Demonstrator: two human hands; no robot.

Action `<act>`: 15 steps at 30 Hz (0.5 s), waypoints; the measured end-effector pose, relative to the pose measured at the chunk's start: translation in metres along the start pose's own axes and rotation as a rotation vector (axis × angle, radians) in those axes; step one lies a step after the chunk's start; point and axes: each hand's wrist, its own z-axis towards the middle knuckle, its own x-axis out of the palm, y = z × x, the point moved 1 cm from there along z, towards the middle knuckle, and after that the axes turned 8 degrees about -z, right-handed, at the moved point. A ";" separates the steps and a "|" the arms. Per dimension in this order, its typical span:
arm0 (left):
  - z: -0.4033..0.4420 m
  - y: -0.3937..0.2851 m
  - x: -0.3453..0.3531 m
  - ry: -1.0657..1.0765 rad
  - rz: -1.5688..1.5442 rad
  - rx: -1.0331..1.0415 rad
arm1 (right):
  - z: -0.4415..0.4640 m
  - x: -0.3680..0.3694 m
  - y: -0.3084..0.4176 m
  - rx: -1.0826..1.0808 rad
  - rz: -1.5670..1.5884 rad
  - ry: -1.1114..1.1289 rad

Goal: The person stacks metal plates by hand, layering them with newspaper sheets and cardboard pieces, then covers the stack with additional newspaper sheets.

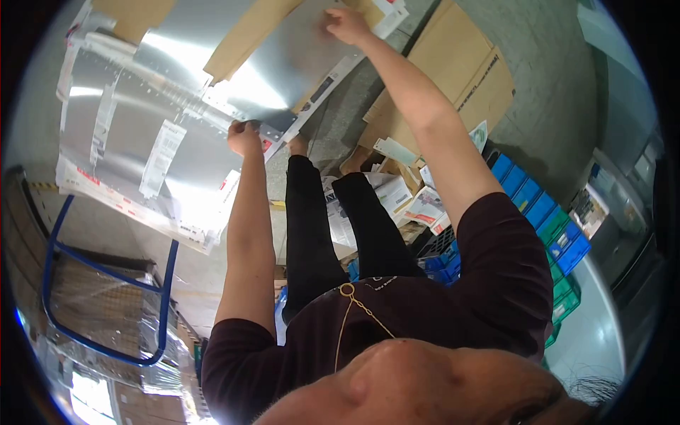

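A shiny metal sheet (pixel 273 64) lies over a stack of similar sheets and has a long tan cardboard strip (pixel 244 42) across it. My left hand (pixel 246 139) is at the sheet's near corner, its fingers closed around the edge beside a dark grey patch. Farther off, my right hand (pixel 348 28) rests at the right side of the same sheet, with fingers bent down onto it; their tips are hard to make out. Left of my left hand is another bright metal surface (pixel 134 142) with white label strips (pixel 163 157) and taped edges.
Flattened cardboard (pixel 446 78) lies on the floor at the right. Printed papers (pixel 425 207) lie near my feet. Blue bins (pixel 528 191) and green bins (pixel 563 297) stand at the right. A blue tubular frame (pixel 51 283) with wrapped goods behind it stands at lower left.
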 end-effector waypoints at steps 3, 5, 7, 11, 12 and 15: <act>0.019 0.025 0.002 -0.013 0.020 0.012 | -0.026 0.002 0.010 -0.013 0.011 -0.176; 0.011 0.020 0.002 -0.033 0.036 0.063 | -0.048 0.018 0.005 -0.021 0.163 -0.344; 0.005 0.024 -0.004 -0.074 0.167 0.177 | -0.099 0.027 -0.002 0.052 0.331 -0.422; -0.058 0.019 -0.013 -0.040 0.266 0.364 | -0.229 0.068 -0.037 0.203 0.547 -0.388; -0.074 0.030 -0.013 0.042 0.173 0.371 | -0.265 0.082 -0.063 0.266 0.589 -0.138; -0.155 0.046 0.007 0.168 0.383 0.577 | -0.381 0.153 -0.164 0.298 0.273 0.330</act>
